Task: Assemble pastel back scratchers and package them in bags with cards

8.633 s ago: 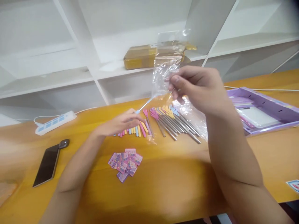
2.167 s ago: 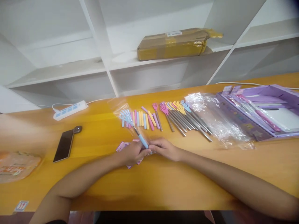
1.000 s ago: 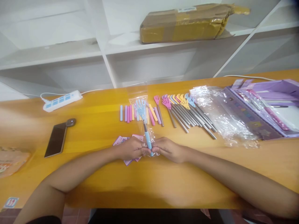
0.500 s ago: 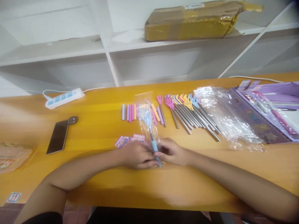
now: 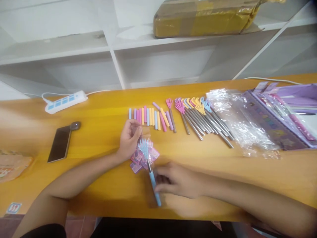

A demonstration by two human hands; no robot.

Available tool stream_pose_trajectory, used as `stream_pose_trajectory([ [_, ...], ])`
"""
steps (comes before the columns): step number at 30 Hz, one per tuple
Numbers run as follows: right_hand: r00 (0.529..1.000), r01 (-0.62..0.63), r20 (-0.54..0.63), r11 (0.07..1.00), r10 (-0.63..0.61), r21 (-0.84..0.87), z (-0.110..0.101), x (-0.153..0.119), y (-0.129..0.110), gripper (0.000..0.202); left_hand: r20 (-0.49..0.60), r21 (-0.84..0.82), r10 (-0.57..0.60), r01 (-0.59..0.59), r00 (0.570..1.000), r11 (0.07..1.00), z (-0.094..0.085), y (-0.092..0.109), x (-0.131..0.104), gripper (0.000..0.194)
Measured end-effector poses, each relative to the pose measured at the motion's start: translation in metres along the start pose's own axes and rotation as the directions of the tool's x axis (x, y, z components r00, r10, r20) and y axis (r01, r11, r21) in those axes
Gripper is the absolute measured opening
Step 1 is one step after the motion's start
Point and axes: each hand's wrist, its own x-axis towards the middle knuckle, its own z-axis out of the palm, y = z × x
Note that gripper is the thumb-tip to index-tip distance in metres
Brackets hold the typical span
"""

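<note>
A small blue back-scratcher (image 5: 150, 168) lies on the yellow tabletop (image 5: 104, 185), apparently inside a thin clear sleeve, its hand-shaped head (image 5: 144, 146) resting on a scatter of pink cards (image 5: 138, 158) and its blue grip pointing toward the near edge. The right hand (image 5: 177, 181) is curled at the grip end, fingertips closing on the handle just right of the scratcher's shaft; the frame is blurred there, so whether it truly pinches or only touches I cannot tell. The left hand (image 5: 129, 138) rests just left of the scratcher's head, fingers loosely bent, thumb side up, holding nothing that shows — its heel near the cards.

Beyond the scratcher's head sits a row of pastel grips (image 5: 148, 116), and to the right of these a fan of metal-shafted scratchers (image 5: 198, 117) with coloured heads. Farther right of the scratcher lie crumpled clear bags (image 5: 237, 122) and a purple tray (image 5: 284, 115). Well left of it are a phone (image 5: 58, 143) and a white power strip (image 5: 64, 101).

The piece looks light and stiff along the shaft, with thin plastic prongs that could bend (the film around it is likely slippery). The padded blue grip seems the surest place to hold it.
</note>
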Motion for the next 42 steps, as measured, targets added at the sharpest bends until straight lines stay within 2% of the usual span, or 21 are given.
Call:
stream_pose_trajectory([
  [2,0.981,0.088,-0.162,0.987,-0.11,-0.136,-0.009,0.006,0.011,0.033,0.023,-0.004,0.0,0.0,1.0,1.0,0.002,0.0,-0.004,0.025],
  [4,0.921,0.088,-0.327,0.931,-0.211,-0.353,-0.02,0.014,0.026,0.025,0.066,-0.004,0.027,-0.027,0.997,1.0,0.003,-0.002,-0.009,0.021],
  [5,0.898,0.07,-0.356,0.884,-0.257,-0.462,-0.024,0.019,0.033,0.024,0.095,0.013,0.05,-0.051,0.994,0.999,0.003,-0.003,-0.012,0.019],
  [7,0.887,0.058,-0.319,0.766,-0.333,-0.64,-0.031,0.026,0.043,0.032,0.169,0.065,0.075,-0.087,0.983,0.994,0.002,-0.005,-0.015,0.019],
  [9,0.899,0.086,-0.228,0.664,-0.373,-0.743,-0.034,0.031,0.049,0.033,0.274,0.112,0.063,-0.097,0.96,0.989,-0.001,-0.006,-0.018,0.021],
  [11,0.904,0.088,-0.198,0.619,-0.378,-0.78,-0.035,0.032,0.051,0.026,0.381,0.141,0.069,-0.132,0.922,0.981,-0.003,-0.004,-0.019,0.015],
  [13,0.9,0.066,-0.226,0.63,-0.373,-0.774,-0.035,0.03,0.051,0.022,0.471,0.176,0.109,-0.214,0.876,0.961,-0.004,-0.002,-0.019,0.021],
  [15,0.886,0.052,-0.276,0.67,-0.374,-0.741,-0.037,0.029,0.052,0.017,0.511,0.228,0.123,-0.272,0.851,0.935,-0.004,-0.001,-0.019,0.031],
  [17,0.865,0.059,-0.327,0.725,-0.38,-0.687,-0.041,0.028,0.052,0.014,0.504,0.259,0.091,-0.251,0.859,0.933,-0.003,-0.002,-0.02,0.032],
  [19,0.852,0.069,-0.376,0.789,-0.365,-0.611,-0.045,0.027,0.054,0.017,0.465,0.251,0.041,-0.176,0.884,0.952,-0.002,-0.006,-0.021,0.027],
  [21,0.852,0.064,-0.408,0.84,-0.327,-0.539,-0.049,0.027,0.055,0.027,0.422,0.224,0.005,-0.109,0.907,0.969,-0.001,-0.01,-0.021,0.024],
  [24,0.862,0.056,-0.418,0.875,-0.285,-0.481,-0.054,0.028,0.058,0.034,0.382,0.195,0.014,-0.095,0.924,0.976,-0.001,-0.014,-0.02,0.02],
  [28,0.864,0.061,-0.414,0.876,-0.286,-0.478,-0.056,0.027,0.06,0.04,0.442,0.161,0.071,-0.157,0.894,0.974,-0.002,-0.013,-0.016,0.014],
  [33,0.897,0.025,-0.384,0.892,-0.219,-0.452,-0.06,0.025,0.057,0.038,0.531,0.168,0.026,-0.136,0.847,0.976,-0.004,-0.012,-0.015,0.039],
  [37,0.925,-0.011,-0.353,0.92,-0.139,-0.392,-0.067,0.022,0.051,0.038,0.505,0.188,-0.009,-0.1,0.863,0.977,-0.003,-0.014,-0.016,0.033],
  [42,0.944,-0.066,-0.322,0.91,-0.077,-0.41,-0.07,0.019,0.047,0.037,0.501,0.147,0.003,-0.089,0.866,0.985,-0.003,-0.015,-0.016,0.028],
])
